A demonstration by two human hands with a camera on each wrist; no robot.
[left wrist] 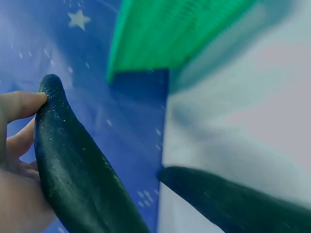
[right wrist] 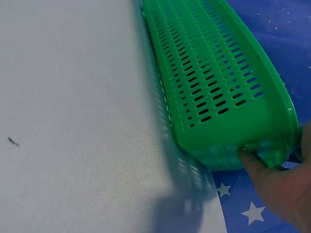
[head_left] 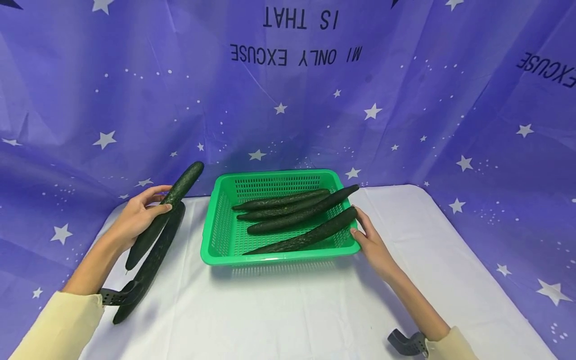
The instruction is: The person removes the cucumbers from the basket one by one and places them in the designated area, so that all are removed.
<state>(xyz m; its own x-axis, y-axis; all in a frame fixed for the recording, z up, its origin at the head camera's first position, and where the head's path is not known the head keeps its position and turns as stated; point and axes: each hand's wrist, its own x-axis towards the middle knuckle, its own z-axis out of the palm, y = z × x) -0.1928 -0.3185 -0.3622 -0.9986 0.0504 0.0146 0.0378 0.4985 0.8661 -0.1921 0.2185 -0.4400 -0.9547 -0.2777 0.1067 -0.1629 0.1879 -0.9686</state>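
Note:
My left hand point(head_left: 137, 216) grips a dark green cucumber point(head_left: 181, 187), raised over the table's left side with its thumb across the skin. Below it a second cucumber point(head_left: 155, 260) lies on the cloth; the left wrist view shows the held cucumber point(left wrist: 73, 160) close up and the lying one point(left wrist: 233, 196) to its right. Several cucumbers point(head_left: 288, 220) lie inside a green perforated basket point(head_left: 279, 258), two of them reaching its right rim. At the basket's right front corner, my right hand point(head_left: 370, 245) holds the rim, its thumb on the outer wall in the right wrist view.
A white cloth point(head_left: 279, 315) covers the table. Behind and on both sides hangs a purple curtain point(head_left: 288, 130) with stars and printed letters. Dark wrist mounts point(head_left: 407, 344) sit on both forearms. A small dark speck point(right wrist: 13, 141) lies on the cloth.

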